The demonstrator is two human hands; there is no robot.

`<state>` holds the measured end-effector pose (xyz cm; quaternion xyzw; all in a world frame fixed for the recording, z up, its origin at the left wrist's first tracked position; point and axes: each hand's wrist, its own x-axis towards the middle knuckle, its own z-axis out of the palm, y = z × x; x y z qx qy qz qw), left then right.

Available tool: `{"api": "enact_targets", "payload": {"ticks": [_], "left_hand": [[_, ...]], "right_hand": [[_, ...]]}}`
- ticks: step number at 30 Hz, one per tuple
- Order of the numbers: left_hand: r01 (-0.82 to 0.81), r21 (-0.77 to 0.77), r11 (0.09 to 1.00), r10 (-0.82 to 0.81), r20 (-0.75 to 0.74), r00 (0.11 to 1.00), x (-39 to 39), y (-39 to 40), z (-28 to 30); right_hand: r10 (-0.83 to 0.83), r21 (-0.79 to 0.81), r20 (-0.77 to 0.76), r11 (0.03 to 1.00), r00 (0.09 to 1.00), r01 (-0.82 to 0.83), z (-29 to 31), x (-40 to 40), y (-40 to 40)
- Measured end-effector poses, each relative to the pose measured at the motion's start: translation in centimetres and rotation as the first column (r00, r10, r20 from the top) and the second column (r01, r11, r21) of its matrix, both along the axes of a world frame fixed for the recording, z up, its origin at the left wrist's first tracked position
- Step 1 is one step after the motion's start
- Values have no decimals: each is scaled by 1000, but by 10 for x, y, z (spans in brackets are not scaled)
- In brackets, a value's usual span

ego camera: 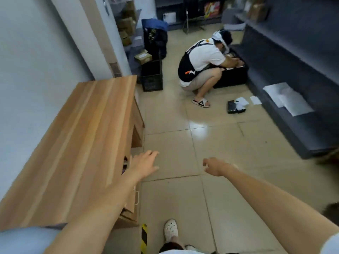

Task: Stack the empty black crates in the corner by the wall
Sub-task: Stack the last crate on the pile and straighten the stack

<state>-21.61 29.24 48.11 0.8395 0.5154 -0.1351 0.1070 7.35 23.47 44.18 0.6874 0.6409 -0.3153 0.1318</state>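
Handling, judged: rigid moulded plastic, light when empty, unlikely to flex or break. Smooth rim possibly slick under bare palms. Best taken with two hands at opposite top rims or any handle cut-outs; cut-outs not discernible from this distance. Open lattice walls liable to catch fingers.

Task item: empty black plastic crate with latticed sides (151,76), upright on the beige tiled floor (211,143), just past the far end of the light wooden cabinet (77,140), near the doorway. Open top, tall box shape, nothing visible inside. Taller black crate with a blue cover and dark clutter (155,38) just behind it, nearer the wall; contents unclear, so emptiness not confirmed. Third, low black crate (232,76) beside the dark grey bench (286,85), visibly loaded and being worked in by a crouching person in a white shirt (200,65); not a candidate for stacking as it stands.

Grip state: left hand (144,163) extended forward, fingers spread and straight, grasping nothing. Right hand (213,167) extended forward, fingers loosely curled, grasping nothing. Both over bare floor, well apart from every crate.

Progress, judged: no crate lifted; approach to the empty crate outstanding. Route runs close past the crouching person; clearance to be watched.
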Motion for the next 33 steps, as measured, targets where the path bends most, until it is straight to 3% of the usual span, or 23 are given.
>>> {"api": "enact_targets", "payload": {"ticks": [4,10,19,23,28,33], "left_hand": [[205,-42,978,-207,-55,977,90,39,-9],[486,-88,869,-493,-80,866,221,102,-18],[656,-167,736,-676,-131,725,379,198,-37],[762,-212,611,-790,-113,602,472,181,-47],[880,-234,414,-909,-55,413,596,120,-55],[922,-217,320,-947,-38,319,731,72,-50]], "right_hand": [[-179,-39,57,983,982,181,0,79,-16],[-416,-41,93,906,904,421,-1,167,-12],[-651,15,17,759,759,651,-1,248,30],[-754,-8,9,657,657,754,-9,289,-1],[-863,-126,127,475,489,871,-20,365,-79],[-922,-105,177,330,344,938,-10,463,-146]]}}
